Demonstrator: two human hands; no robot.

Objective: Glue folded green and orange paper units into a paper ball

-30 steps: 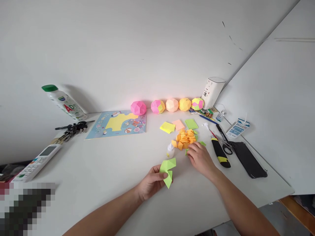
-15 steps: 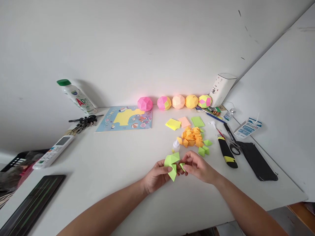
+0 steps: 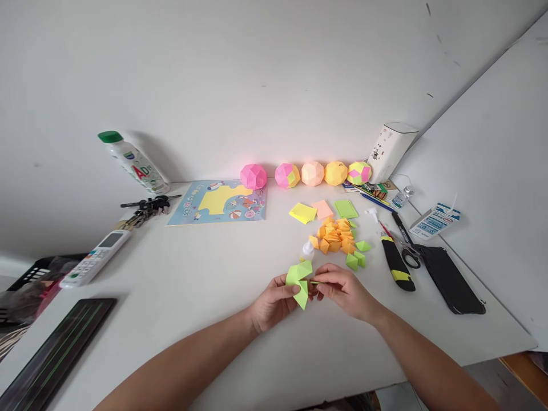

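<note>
A partly assembled green folded-paper model (image 3: pixel 298 279) is pinched between the thumb and fingers of my left hand (image 3: pixel 276 302). My right hand (image 3: pixel 345 291) is closed on a small green folded-paper piece (image 3: pixel 315 282), seen almost edge-on just right of the model. Whether the piece touches the model I cannot tell. Beyond my hands stands a small white-capped glue bottle (image 3: pixel 307 250). Behind it lies a heap of orange folded-paper pieces (image 3: pixel 334 235), with several loose green pieces (image 3: pixel 356 261) at its right side.
Paper balls (image 3: pixel 313 173) line the wall, behind yellow, pink and green paper stacks (image 3: pixel 346 209). At right lie a cutter (image 3: pixel 396 262), scissors (image 3: pixel 410 257) and a black pouch (image 3: pixel 451 279). At left are a picture board (image 3: pixel 184 214), a bottle (image 3: pixel 137 165) and a remote (image 3: pixel 96 260).
The small green piece in my right hand has turned from showing its face to nearly edge-on. My left hand keeps the model in place. The view has shifted slightly.
</note>
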